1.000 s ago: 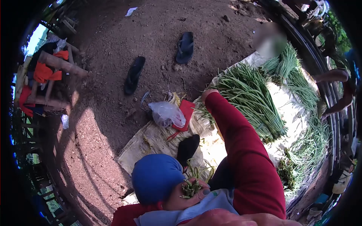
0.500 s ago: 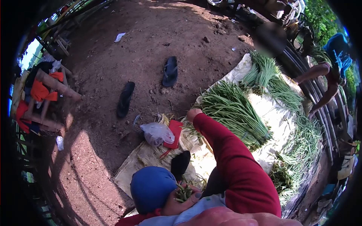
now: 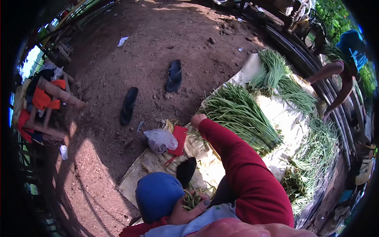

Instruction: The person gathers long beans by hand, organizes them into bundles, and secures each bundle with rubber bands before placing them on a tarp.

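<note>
My left hand (image 3: pixel 189 211) is low in the view, in front of my body, with fingers wrapped round a small bunch of green beans (image 3: pixel 192 199) whose ends point up. My right hand (image 3: pixel 198 120) reaches forward in a red sleeve to the left edge of a large bundle of long green beans (image 3: pixel 242 114). It looks closed, but its fingertips and anything in them are hidden. The bundle lies on a pale sheet (image 3: pixel 290 120). A rounded blue shape (image 3: pixel 160 197), seemingly my covered knee, is beside my left hand.
More long beans (image 3: pixel 270 71) lie at the sheet's far end and loose ones (image 3: pixel 321 146) at right, where a person (image 3: pixel 347 71) bends over. A plastic bag (image 3: pixel 160 140) and red item (image 3: pixel 178 140) lie left of my right arm. Two flip-flops (image 3: pixel 173 77) rest on dirt.
The view has shifted slightly. My right hand stays by the left edge of the large bean bundle, and my left hand keeps its hold on the small bunch.
</note>
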`<control>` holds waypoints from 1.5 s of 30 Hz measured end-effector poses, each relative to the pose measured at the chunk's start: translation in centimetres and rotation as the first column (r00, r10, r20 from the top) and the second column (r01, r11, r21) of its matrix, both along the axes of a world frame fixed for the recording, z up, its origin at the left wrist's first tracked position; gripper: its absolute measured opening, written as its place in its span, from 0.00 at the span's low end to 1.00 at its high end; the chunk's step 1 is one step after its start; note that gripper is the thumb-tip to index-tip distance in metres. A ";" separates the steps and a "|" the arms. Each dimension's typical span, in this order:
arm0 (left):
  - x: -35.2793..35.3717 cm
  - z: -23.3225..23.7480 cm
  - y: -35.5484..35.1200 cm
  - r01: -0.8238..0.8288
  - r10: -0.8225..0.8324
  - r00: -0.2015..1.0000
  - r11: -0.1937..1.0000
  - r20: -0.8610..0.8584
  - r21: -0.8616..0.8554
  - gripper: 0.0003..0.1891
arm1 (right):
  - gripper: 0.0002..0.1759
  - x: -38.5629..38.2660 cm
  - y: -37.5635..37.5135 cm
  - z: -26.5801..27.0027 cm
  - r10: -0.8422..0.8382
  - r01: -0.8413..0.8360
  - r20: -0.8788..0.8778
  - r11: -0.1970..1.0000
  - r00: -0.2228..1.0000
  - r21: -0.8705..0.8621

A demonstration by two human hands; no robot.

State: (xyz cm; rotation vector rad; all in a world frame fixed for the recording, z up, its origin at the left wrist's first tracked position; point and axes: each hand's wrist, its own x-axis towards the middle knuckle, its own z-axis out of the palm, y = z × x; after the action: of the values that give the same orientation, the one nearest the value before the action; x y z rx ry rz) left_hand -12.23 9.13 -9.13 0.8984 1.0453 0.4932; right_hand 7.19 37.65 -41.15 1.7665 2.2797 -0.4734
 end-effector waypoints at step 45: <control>1.9 -8.6 -2.0 0.343 -0.492 0.820 0.012 -0.293 0.939 0.10 | 0.18 -2.0 -36.6 31.9 -0.038 0.243 -0.768 0.958 0.639 0.155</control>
State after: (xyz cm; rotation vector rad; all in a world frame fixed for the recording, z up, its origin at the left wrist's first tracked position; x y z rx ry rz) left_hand -10.29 7.10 -17.74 2.3018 0.0789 0.6937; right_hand 5.23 1.09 -9.25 2.1701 2.8364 -1.2267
